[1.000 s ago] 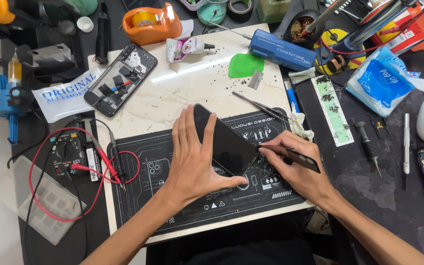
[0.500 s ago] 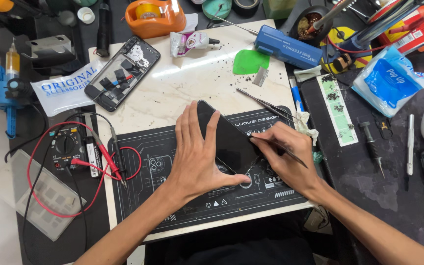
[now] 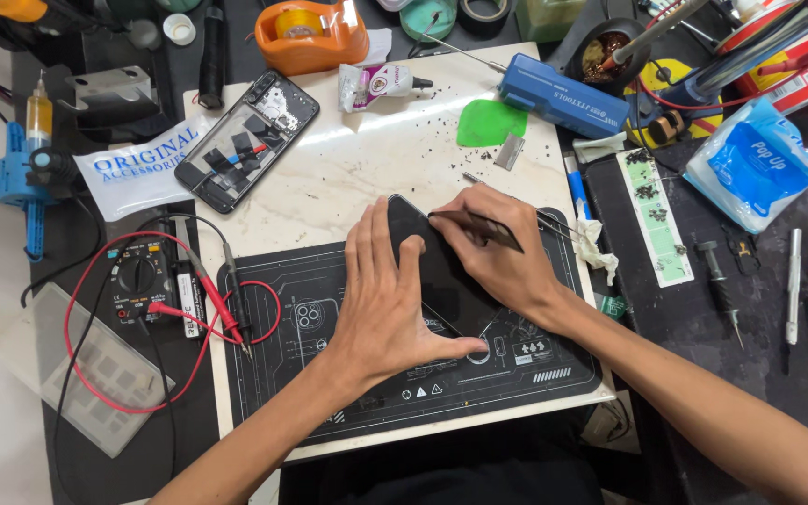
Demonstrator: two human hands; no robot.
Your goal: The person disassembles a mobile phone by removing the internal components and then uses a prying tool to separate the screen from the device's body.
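Observation:
A black phone panel lies tilted on a black work mat. My left hand presses flat on the panel's left side, fingers spread toward its upper corner. At the upper right edge of the panel, my right hand is closed around a thin dark tool. The tool's tip points left, at the panel's top edge. Most of the panel is hidden under both hands.
An opened phone lies on the white board at upper left. A multimeter with red leads sits left of the mat. A green pick, blue tool, orange tape dispenser and screwdrivers surround the board.
My right hand with the tool has moved up from the panel's lower right side to its upper edge. My left hand has stayed pressed on the panel.

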